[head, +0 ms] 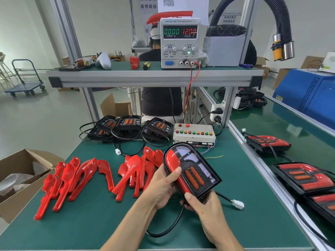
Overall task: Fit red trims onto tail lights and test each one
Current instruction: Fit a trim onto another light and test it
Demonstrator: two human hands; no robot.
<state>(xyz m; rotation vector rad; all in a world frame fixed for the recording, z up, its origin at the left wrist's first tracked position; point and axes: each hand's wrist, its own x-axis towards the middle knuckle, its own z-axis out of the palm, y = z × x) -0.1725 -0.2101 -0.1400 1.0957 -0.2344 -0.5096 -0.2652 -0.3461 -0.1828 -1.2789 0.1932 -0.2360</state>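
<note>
Both hands are holding the tail light above the counter. The left hand is gripping its nine o'clock edge, the right hand its six o'clock end. Loose red trims are lying at nine o'clock.

The white box-shaped power supply on the shelf is showing "DC POWER SUPPLY" on top, green "0.000" over "CURRENT A", red "12.00" over "VOLTAGE V", and "COARSE" and "FINE" by its knobs, while the white paper sign behind is showing Chinese words.

Bare mat near; red trims probably crowd left.
</note>
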